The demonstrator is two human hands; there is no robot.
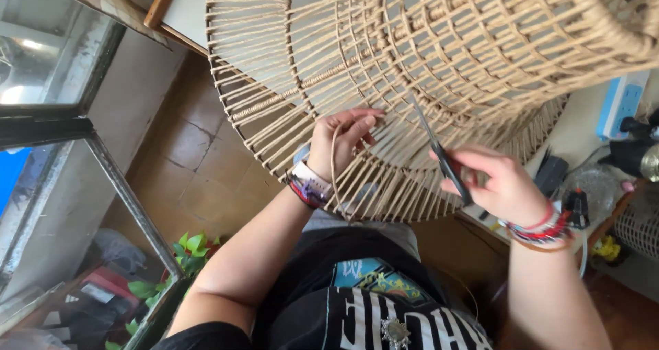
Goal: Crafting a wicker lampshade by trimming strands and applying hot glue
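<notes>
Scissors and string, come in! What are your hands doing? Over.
Left hand pinching tan cord against the woven frame. Right hand gripping scissors, blades up at the weave. Nothing between them.

My arms are bare to the short black sleeves of my T-shirt (384,315), which has large white block lettering and a colourful printed patch on the chest. On my left wrist (310,185) sits a watch with a pale band beside a dark beaded bracelet. My right wrist (542,230) carries stacked red, white and dark beaded bracelets.
</notes>
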